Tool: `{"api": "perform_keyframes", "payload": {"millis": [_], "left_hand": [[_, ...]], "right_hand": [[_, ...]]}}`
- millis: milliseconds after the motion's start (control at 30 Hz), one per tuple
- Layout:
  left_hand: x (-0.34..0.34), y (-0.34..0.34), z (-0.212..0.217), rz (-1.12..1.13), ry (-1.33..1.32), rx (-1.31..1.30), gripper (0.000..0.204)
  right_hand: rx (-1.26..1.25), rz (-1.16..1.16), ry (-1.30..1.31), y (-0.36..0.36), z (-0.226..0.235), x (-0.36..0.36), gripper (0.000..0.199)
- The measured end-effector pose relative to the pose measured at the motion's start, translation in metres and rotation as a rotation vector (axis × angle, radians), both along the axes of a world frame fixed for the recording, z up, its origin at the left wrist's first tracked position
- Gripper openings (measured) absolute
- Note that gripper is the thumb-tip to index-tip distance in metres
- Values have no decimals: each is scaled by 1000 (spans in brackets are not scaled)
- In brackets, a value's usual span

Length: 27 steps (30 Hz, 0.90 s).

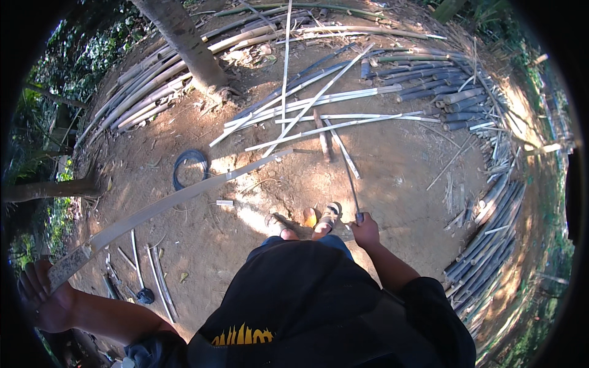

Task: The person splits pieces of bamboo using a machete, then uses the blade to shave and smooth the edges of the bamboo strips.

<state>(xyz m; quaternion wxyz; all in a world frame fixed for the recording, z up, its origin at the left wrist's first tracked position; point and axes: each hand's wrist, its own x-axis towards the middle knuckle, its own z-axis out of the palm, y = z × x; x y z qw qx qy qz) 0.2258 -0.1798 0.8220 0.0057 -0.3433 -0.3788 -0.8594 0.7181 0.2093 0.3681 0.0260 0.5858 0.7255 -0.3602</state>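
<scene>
Gripped in left hand (48, 300) at lower left edge of view: near end of long split-bamboo strip (165, 203), with exact finger wrap not possible to tell. Extended from there diagonally up and right across view, over lower part of dark wire coil (190, 153), toward crossed pale bamboo slats (319, 98). Contact between far end and ground: cannot tell.

Closed around handle of long narrow-bladed knife (354, 193) at right of body: right hand (366, 230). Pointed forward, away from body: dark blade, well apart from strip.

Located between sandaled feet (331, 214), on bare earth (405, 172): orange-brown leaf (310, 216). Stacked along right side: dark bamboo poles (485, 251). Laid side by side at upper left, near tree trunk (184, 46): paler bamboo poles (147, 92). Placed just below strip, near coil: small whitish piece (224, 202).
</scene>
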Motion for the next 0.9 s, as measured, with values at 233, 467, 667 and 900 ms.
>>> {"api": "perform_keyframes", "payload": {"millis": [233, 467, 667, 900], "left_hand": [[6, 5, -15, -75, -37, 81, 32], [11, -6, -26, -31, -3, 75, 49], [26, -23, -40, 265, -45, 94, 49], [65, -37, -63, 714, -79, 87, 34]], "right_hand": [[-72, -111, -221, -9, -65, 35, 48], [-97, 57, -182, -7, -45, -19, 48], [-91, 240, -112, -11, -41, -55, 43], [-112, 598, -155, 1, -23, -56, 46]]}}
